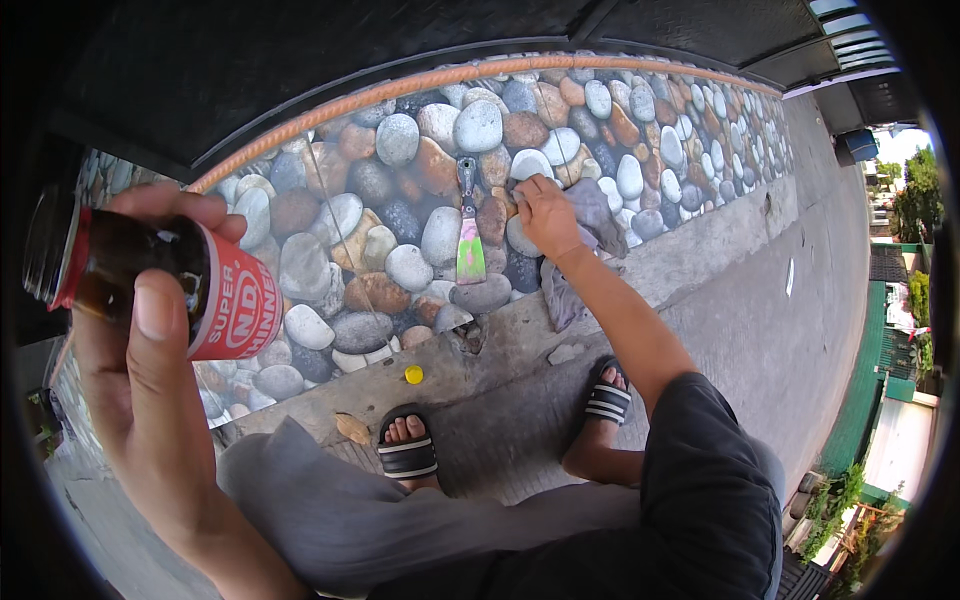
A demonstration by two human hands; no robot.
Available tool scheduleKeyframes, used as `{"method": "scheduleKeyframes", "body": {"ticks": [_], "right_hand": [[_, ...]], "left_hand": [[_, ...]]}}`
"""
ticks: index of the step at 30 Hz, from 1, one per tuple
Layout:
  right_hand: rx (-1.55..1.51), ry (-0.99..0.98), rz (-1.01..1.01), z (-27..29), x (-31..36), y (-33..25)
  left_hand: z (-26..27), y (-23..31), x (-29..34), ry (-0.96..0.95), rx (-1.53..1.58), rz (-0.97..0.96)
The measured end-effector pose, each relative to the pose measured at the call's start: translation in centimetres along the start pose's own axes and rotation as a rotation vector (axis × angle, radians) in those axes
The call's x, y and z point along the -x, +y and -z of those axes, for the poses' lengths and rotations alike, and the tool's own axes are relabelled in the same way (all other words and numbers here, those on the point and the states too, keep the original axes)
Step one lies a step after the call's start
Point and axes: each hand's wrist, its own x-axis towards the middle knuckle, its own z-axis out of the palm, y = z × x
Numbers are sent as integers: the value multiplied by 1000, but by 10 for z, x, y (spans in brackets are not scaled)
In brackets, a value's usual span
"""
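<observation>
My left hand [150, 370], raised at the left, is wrapped round a dark brown glass bottle [130, 265] with a red-and-white label. The bottle lies tilted on its side in my grasp. My right hand [545, 215] rests on a pebble-patterned surface [405, 265], its fingers bent onto a crumpled grey cloth [600, 215]. Part of the cloth hangs over the surface's near edge, below my wrist. Left of my right hand lies a scraper [468, 225] with a dark handle and a blade showing green and pink.
A small round yellow cap [413, 374] and a dry leaf [352, 428] lie on the concrete ledge [500, 350]. My feet, in black striped slides [408, 455], stand just in front. A black metal gate [400, 40] runs behind an orange-brown bar [420, 80]. Concrete pavement [740, 300] extends right.
</observation>
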Motion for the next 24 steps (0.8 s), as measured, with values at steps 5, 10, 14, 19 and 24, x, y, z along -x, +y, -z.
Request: {"method": "scheduleKeyframes", "body": {"ticks": [5,10,14,19,24], "right_hand": [[97,66,-192,15,-3,27],[-2,-32,128,-5,8,-27],[56,37,-96,17,3,19],[511,105,-149,29,-7,-11],[-48,-140,-409,-10,-17,-103]], "left_hand": [[-7,3,0,15,-2,-15],[-2,7,3,-16,11,-4],[-13,14,6,9,54,-13],[-11,15,9,-32,30,10],[-19,25,9,-36,-3,42]]}}
